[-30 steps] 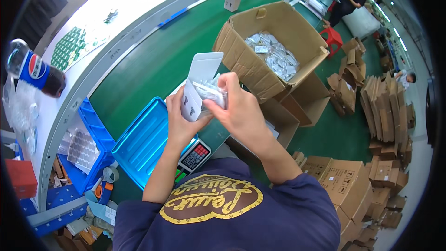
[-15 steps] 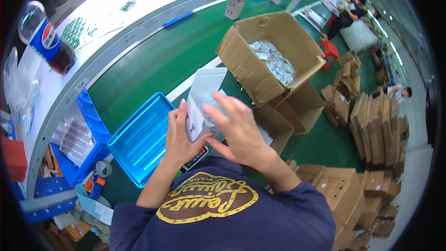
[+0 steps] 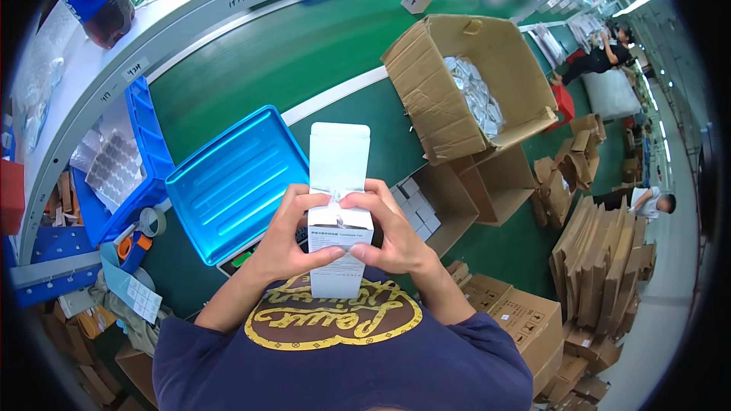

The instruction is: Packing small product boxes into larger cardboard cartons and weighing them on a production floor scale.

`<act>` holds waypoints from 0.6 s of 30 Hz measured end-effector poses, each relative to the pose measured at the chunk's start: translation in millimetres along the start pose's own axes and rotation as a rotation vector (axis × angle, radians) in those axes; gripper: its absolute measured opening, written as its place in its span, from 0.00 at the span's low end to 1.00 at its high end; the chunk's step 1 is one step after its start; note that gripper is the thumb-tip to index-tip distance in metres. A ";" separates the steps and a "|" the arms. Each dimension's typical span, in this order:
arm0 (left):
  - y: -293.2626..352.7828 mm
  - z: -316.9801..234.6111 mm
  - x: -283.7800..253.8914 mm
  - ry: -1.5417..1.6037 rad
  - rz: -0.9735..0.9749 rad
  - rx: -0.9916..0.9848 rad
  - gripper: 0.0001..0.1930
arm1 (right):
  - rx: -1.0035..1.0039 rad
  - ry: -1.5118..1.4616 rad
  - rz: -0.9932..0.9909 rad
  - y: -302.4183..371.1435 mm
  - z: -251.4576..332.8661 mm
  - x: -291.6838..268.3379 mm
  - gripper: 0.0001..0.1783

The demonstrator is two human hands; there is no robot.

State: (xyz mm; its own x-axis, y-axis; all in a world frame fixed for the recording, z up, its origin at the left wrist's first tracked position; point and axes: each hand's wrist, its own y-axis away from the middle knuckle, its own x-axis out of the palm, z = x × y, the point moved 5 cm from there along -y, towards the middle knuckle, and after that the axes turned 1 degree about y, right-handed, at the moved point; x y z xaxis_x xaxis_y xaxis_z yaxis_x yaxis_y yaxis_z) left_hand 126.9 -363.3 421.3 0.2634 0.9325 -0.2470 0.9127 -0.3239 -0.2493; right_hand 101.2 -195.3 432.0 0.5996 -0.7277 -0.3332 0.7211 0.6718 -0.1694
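Observation:
A small white carton box (image 3: 335, 270) is held in front of my chest, its long lid flap (image 3: 339, 152) standing up on the far side. My left hand (image 3: 293, 236) grips the box from the left, fingertips at the opening and thumb on the printed near face. From the right, my right hand (image 3: 392, 232) grips it the same way, and both sets of fingers meet at the opening. Something clear and shiny, like plastic film (image 3: 337, 202), shows at the mouth; the rest of the contents is hidden. A shiny blue tray (image 3: 236, 183) sits left of the box on a scale (image 3: 234, 262), mostly covered.
A large brown carton (image 3: 426, 91) holding silver packets stands at the right. Below it an open carton (image 3: 449, 205) contains small white boxes. A blue bin (image 3: 156, 144) and tape roll (image 3: 152, 222) lie left. A cola bottle (image 3: 103, 0) stands on the shelf. People are farther off.
The white box has turned so its printed face is toward me. My right hand has moved from above its mouth to grip its right side. The head view has shifted.

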 end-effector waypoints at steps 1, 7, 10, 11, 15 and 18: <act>0.3 4.3 3.9 0.022 -0.001 -0.025 0.33 | 0.040 -0.071 -0.056 2.3 -7.8 -0.5 0.31; -11.5 8.7 12.5 0.165 -0.025 -0.119 0.31 | -0.151 -0.341 -0.397 1.2 -10.9 2.8 0.13; -14.1 10.1 16.9 0.233 -0.019 -0.189 0.32 | -0.179 -0.420 -0.465 -0.7 -9.9 1.1 0.14; -13.4 8.8 19.8 0.212 0.020 -0.190 0.34 | -0.119 -0.405 -0.380 -1.8 -10.6 -2.0 0.14; -17.8 -0.7 21.8 0.141 0.056 -0.093 0.31 | 0.069 -0.173 -0.183 -10.3 14.2 -21.9 0.14; -9.5 0.8 24.5 0.112 0.028 0.026 0.32 | 0.043 -0.268 -0.068 -9.2 17.8 -22.3 0.16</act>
State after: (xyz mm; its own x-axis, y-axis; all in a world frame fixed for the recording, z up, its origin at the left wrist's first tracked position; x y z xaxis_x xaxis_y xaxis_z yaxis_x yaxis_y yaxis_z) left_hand 124.4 -337.6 416.9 0.3230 0.9346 -0.1487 0.8966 -0.3525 -0.2680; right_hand 87.4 -187.6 457.5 0.6153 -0.7856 -0.0643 0.7736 0.6175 -0.1420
